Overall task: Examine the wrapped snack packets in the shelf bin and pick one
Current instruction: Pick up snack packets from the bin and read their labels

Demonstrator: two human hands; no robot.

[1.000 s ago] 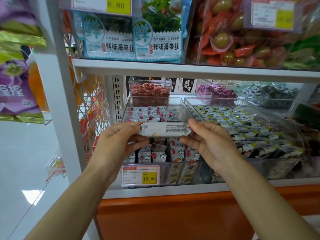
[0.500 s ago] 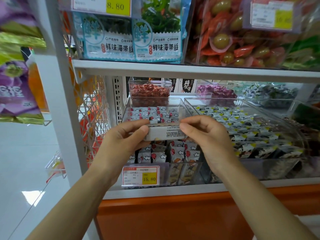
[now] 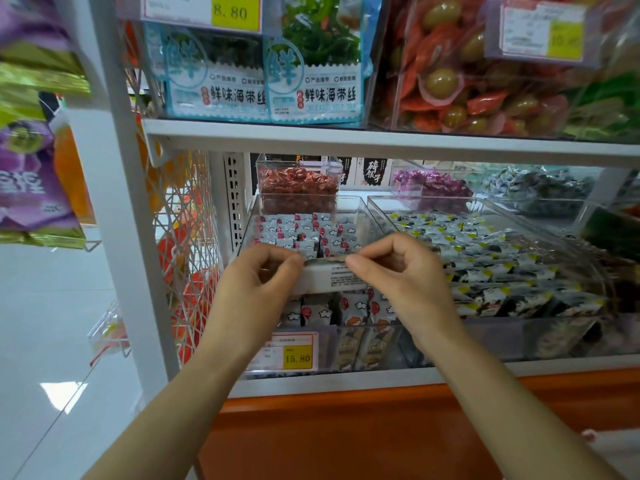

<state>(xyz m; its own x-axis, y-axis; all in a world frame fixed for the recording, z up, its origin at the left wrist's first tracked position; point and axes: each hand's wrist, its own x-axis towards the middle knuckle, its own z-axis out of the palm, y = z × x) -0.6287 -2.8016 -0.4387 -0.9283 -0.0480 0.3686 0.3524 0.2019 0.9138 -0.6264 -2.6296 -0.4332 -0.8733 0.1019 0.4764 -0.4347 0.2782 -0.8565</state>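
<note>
A white wrapped snack packet [image 3: 329, 277] with small black print is held level above the clear shelf bin [image 3: 356, 206]. My left hand [image 3: 258, 292] pinches its left end and my right hand [image 3: 398, 275] pinches its right end, thumbs and forefingers nearly meeting over the top edge. The bin under them holds several rows of small white packets [image 3: 311, 233] with red balloon and cloud prints. Much of the held packet is covered by my fingers.
A second clear bin [image 3: 540, 327] of black, white and yellow packets sits to the right. A yellow 15.80 price tag [image 3: 296, 353] hangs on the bin front. The upper shelf edge [image 3: 381, 140] runs just above. A white upright post [image 3: 114, 202] stands at the left.
The packet has been tipped from flat face-on to edge-up. Both hands have drawn closer together over it and risen slightly toward the bin.
</note>
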